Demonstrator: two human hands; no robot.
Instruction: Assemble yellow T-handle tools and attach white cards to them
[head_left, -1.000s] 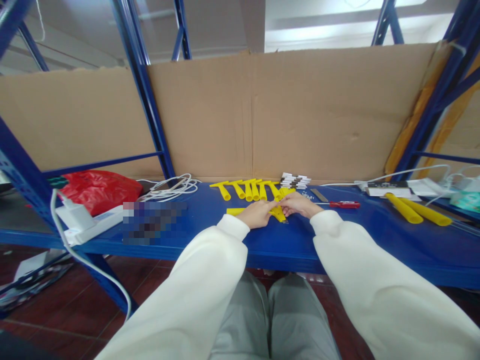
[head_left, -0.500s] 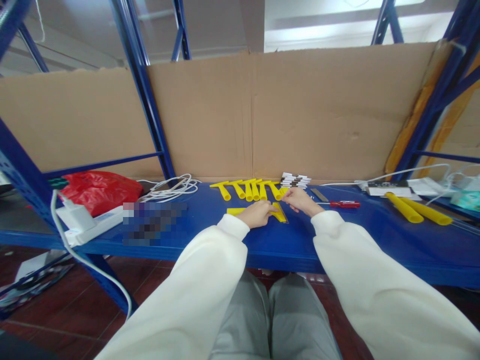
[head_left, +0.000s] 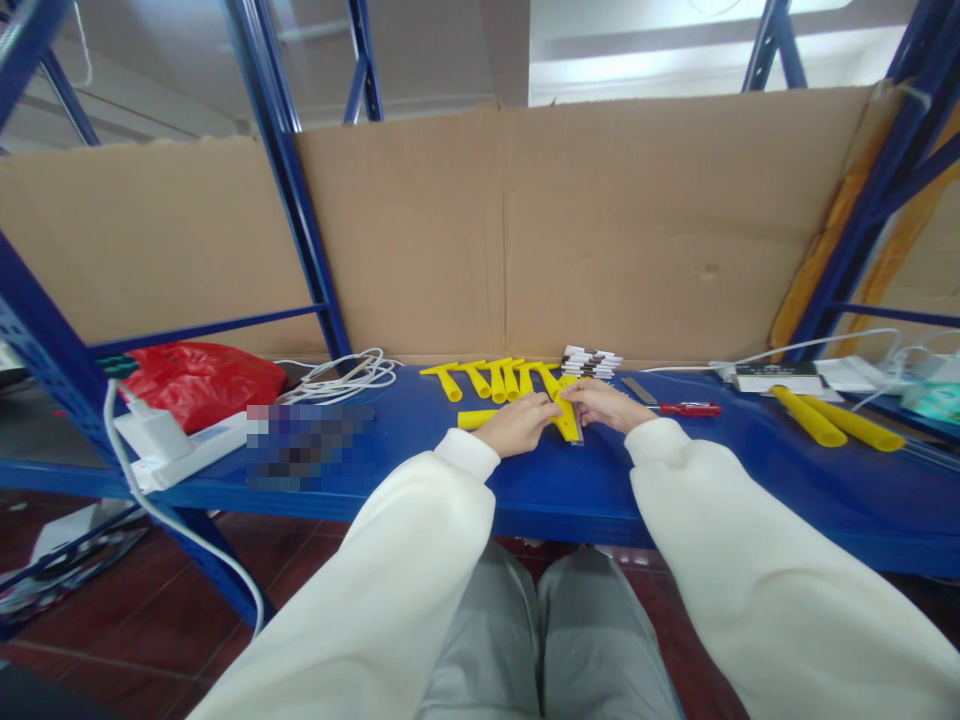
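My left hand is closed round a yellow T-shaped scraper near the front of the blue shelf. Its handle sticks out to the left from under my palm, and its crosspiece shows at the right with a clear or metallic strip along the outer edge. My right hand pinches the far end of the crosspiece, its fingertips partly hidden. Just behind my hands lies a row of several similar yellow scrapers. A red-handled screwdriver and a flat grey metal strip lie right of my right hand.
Small black-and-white packets are stacked against the cardboard back panel. Two yellow tubes lie at the right. On the left are a red plastic bag, a coiled white cable and a power strip.
My right hand has come down onto the crosspiece of the scraper. The scraper has shifted slightly right, and the strip on its edge shows more.
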